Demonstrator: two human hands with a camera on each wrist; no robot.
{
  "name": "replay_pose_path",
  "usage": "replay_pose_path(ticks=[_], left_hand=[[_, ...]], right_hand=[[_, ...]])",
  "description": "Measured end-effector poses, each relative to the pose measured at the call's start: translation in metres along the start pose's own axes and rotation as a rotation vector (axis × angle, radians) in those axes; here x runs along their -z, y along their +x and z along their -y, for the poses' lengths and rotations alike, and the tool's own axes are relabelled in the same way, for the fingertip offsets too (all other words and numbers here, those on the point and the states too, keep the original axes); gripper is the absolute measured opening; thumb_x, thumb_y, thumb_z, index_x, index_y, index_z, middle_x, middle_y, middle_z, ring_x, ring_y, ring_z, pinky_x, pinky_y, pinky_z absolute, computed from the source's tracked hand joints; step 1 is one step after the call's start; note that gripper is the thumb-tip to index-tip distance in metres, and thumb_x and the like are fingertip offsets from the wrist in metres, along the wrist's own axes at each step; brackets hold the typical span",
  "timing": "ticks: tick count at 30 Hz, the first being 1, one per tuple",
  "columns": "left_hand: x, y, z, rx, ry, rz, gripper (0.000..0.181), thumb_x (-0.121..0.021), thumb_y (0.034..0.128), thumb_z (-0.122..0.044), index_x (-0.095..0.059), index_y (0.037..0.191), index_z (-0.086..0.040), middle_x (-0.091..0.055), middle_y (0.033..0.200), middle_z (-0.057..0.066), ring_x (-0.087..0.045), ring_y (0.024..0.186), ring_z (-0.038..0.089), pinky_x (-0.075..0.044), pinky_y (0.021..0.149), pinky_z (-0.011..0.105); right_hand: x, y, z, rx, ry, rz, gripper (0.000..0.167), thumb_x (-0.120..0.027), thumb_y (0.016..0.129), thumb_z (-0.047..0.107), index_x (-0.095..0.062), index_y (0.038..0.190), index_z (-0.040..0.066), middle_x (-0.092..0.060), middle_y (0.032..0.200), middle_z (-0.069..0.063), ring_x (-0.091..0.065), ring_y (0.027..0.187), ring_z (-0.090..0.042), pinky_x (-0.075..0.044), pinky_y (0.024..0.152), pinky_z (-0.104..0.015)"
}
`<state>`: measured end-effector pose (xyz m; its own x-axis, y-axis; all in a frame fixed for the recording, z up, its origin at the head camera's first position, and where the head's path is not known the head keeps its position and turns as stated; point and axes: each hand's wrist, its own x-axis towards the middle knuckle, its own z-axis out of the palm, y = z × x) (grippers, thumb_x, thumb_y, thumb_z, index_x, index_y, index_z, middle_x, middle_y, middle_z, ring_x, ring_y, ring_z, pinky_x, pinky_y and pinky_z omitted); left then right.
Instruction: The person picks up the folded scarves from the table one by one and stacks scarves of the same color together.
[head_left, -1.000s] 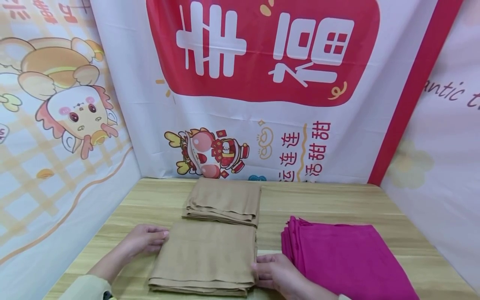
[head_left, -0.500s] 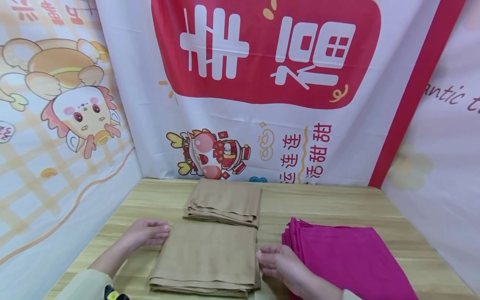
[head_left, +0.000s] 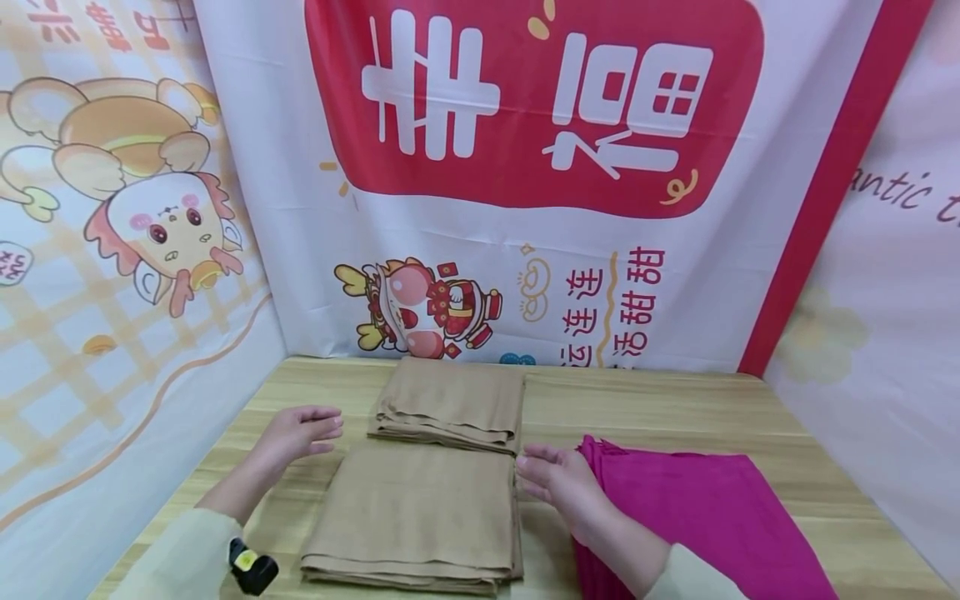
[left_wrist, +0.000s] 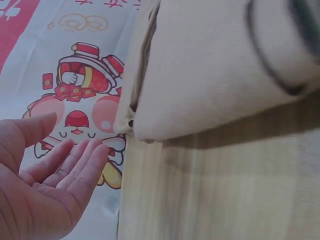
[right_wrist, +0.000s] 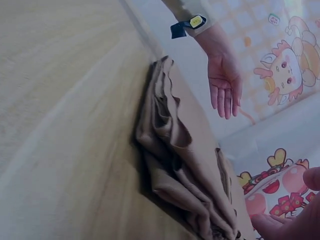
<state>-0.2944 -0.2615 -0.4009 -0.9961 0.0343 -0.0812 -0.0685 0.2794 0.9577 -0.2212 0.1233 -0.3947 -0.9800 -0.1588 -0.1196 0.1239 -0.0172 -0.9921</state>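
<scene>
Two folded tan cloths lie on the table, the nearer one (head_left: 420, 508) in front of the smaller farther one (head_left: 453, 396). My left hand (head_left: 296, 437) hovers just left of them with fingers extended, holding nothing; the left wrist view shows its palm and relaxed fingers (left_wrist: 55, 185). My right hand (head_left: 566, 487) is raised between the nearer tan cloth and the folded magenta cloth (head_left: 705, 508), fingers loosely extended and empty. Seen from the right wrist view, the layered folds of the tan cloth (right_wrist: 175, 145) face the camera, and the left hand (right_wrist: 224, 82) hangs open beyond.
The wooden table (head_left: 645, 408) ends at a white and red printed cloth backdrop (head_left: 465, 217). Printed sheets stand along the left (head_left: 172, 333) and right (head_left: 892, 333) sides. A black strap with a yellow mark (head_left: 251, 567) is on the left wrist.
Both hands have lifted off the nearer tan cloth's sides and moved up and away from it. The cloths have stayed in place on the table.
</scene>
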Motion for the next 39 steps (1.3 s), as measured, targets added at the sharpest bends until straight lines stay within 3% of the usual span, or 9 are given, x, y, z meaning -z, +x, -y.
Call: replay_pose_path(ticks=[7, 15, 22, 24, 27, 31, 34, 36, 39], left_hand=[[-0.007, 0.017, -0.007, -0.016, 0.031, -0.008, 0.047, -0.058, 0.0981, -0.012, -0.044, 0.133, 0.016, -0.052, 0.130, 0.032, -0.055, 0.116, 0.041, -0.051, 0.090, 0.041], [-0.015, 0.038, -0.008, -0.003, 0.072, -0.037, 0.047, -0.057, 0.0985, -0.013, -0.043, 0.134, 0.015, -0.050, 0.132, 0.032, -0.054, 0.118, 0.042, -0.050, 0.092, 0.042], [-0.023, 0.058, -0.006, 0.023, 0.143, 0.004, 0.050, -0.057, 0.0984, -0.016, -0.042, 0.134, 0.016, -0.050, 0.133, 0.032, -0.050, 0.120, 0.047, -0.048, 0.094, 0.048], [-0.026, 0.062, -0.005, 0.026, 0.176, 0.006, 0.050, -0.058, 0.0981, -0.017, -0.043, 0.133, 0.015, -0.050, 0.132, 0.033, -0.050, 0.119, 0.047, -0.048, 0.093, 0.048], [-0.030, 0.069, -0.006, 0.021, 0.223, -0.003, 0.049, -0.060, 0.0967, -0.017, -0.046, 0.131, 0.014, -0.050, 0.131, 0.033, -0.052, 0.117, 0.046, -0.049, 0.093, 0.048], [-0.035, 0.076, -0.008, 0.000, 0.296, -0.029, 0.046, -0.061, 0.0952, -0.018, -0.049, 0.126, 0.014, -0.051, 0.128, 0.032, -0.054, 0.112, 0.043, -0.050, 0.091, 0.049], [-0.038, 0.081, -0.009, -0.016, 0.399, -0.033, 0.045, -0.062, 0.0948, -0.020, -0.052, 0.123, 0.013, -0.054, 0.122, 0.030, -0.055, 0.106, 0.039, -0.050, 0.089, 0.048], [-0.039, 0.084, -0.009, -0.029, 0.465, -0.024, 0.046, -0.062, 0.0946, -0.021, -0.052, 0.123, 0.013, -0.055, 0.121, 0.030, -0.054, 0.106, 0.038, -0.048, 0.090, 0.048], [-0.040, 0.089, -0.010, -0.052, 0.526, -0.011, 0.046, -0.063, 0.0935, -0.022, -0.052, 0.119, 0.014, -0.055, 0.119, 0.031, -0.053, 0.105, 0.038, -0.046, 0.090, 0.050]], right_hand=[[-0.004, 0.029, 0.009, 0.056, 0.016, -0.127, 0.048, -0.059, 0.097, 0.013, -0.043, 0.133, -0.015, -0.051, 0.130, -0.030, -0.050, 0.122, -0.042, -0.043, 0.100, -0.048], [-0.009, 0.059, 0.019, -0.003, 0.007, -0.206, 0.053, -0.062, 0.097, 0.020, -0.043, 0.135, -0.011, -0.052, 0.132, -0.028, -0.051, 0.122, -0.039, -0.040, 0.103, -0.047], [-0.012, 0.079, 0.021, -0.048, -0.030, -0.217, 0.053, -0.062, 0.096, 0.021, -0.043, 0.134, -0.012, -0.047, 0.136, -0.028, -0.047, 0.125, -0.042, -0.038, 0.104, -0.048], [-0.012, 0.084, 0.020, -0.053, -0.048, -0.225, 0.046, -0.063, 0.096, 0.021, -0.049, 0.126, -0.011, -0.050, 0.132, -0.027, -0.051, 0.120, -0.039, -0.040, 0.103, -0.049], [-0.012, 0.091, 0.020, -0.085, -0.076, -0.241, 0.026, -0.063, 0.095, 0.023, -0.054, 0.095, -0.001, -0.057, 0.102, -0.015, -0.056, 0.096, -0.027, -0.044, 0.097, -0.047], [-0.013, 0.099, 0.020, -0.127, -0.126, -0.256, 0.036, -0.063, 0.095, 0.027, -0.039, 0.073, 0.012, -0.041, 0.079, -0.006, -0.042, 0.077, -0.023, -0.041, 0.086, -0.046], [-0.014, 0.104, 0.020, -0.148, -0.154, -0.269, 0.030, -0.064, 0.094, 0.028, -0.046, 0.079, 0.008, -0.049, 0.094, -0.010, -0.046, 0.090, -0.026, -0.041, 0.091, -0.049], [-0.014, 0.108, 0.019, -0.163, -0.161, -0.278, 0.028, -0.064, 0.093, 0.028, -0.056, 0.094, 0.001, -0.054, 0.110, -0.015, -0.048, 0.101, -0.030, -0.039, 0.098, -0.051], [-0.014, 0.116, 0.018, -0.189, -0.178, -0.295, 0.050, -0.065, 0.093, 0.028, -0.051, 0.128, -0.005, -0.049, 0.133, -0.019, -0.046, 0.115, -0.033, -0.037, 0.103, -0.052]])
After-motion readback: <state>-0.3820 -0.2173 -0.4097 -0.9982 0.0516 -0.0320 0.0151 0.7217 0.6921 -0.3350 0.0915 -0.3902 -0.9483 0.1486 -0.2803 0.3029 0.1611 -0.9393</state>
